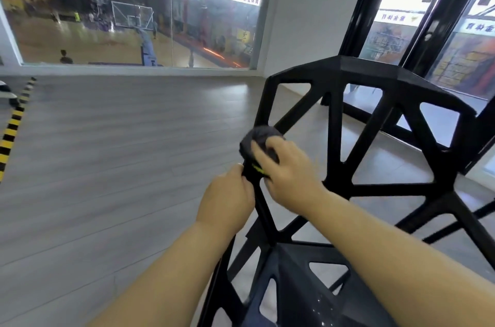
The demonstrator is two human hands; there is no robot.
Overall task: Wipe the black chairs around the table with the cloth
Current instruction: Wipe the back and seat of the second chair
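Note:
A black chair (375,91) with an open lattice back fills the right half of the head view, and its seat shows at the bottom. My right hand (286,166) presses a bunched dark grey cloth (257,139) against the left edge strut of the chair back. My left hand (227,198) is closed around that same strut just below the cloth. A small yellow-green mark shows on the strut between my two hands.
Grey plank floor (107,166) spreads to the left. Yellow-black hazard tape (13,128) runs along the far left. A large window (134,10) overlooks a basketball court. Black-framed glass doors (417,18) stand behind the chair at the right.

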